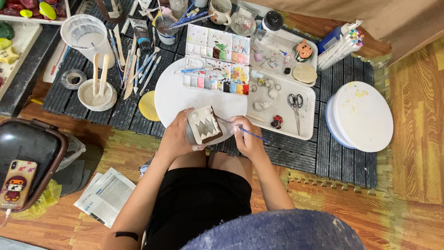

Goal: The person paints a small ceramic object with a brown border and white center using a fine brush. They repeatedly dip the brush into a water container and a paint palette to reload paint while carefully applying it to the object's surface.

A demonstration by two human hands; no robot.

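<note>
A boxy white clay figure (204, 125) with a jagged-toothed mouth faces up, left hand (178, 136) fingers gripping it, right hand (247, 139) fingers pinching a thin paintbrush (247, 133) pointing toward it.

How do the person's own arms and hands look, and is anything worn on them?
Both arms are bare from shoulder to fingers: no sleeves, gloves or watch show. The left hand and right hand carry no rings that I can make out. One thin black band crosses the left arm near the elbow; whether it is a strap or a mark, I cannot tell.
</note>
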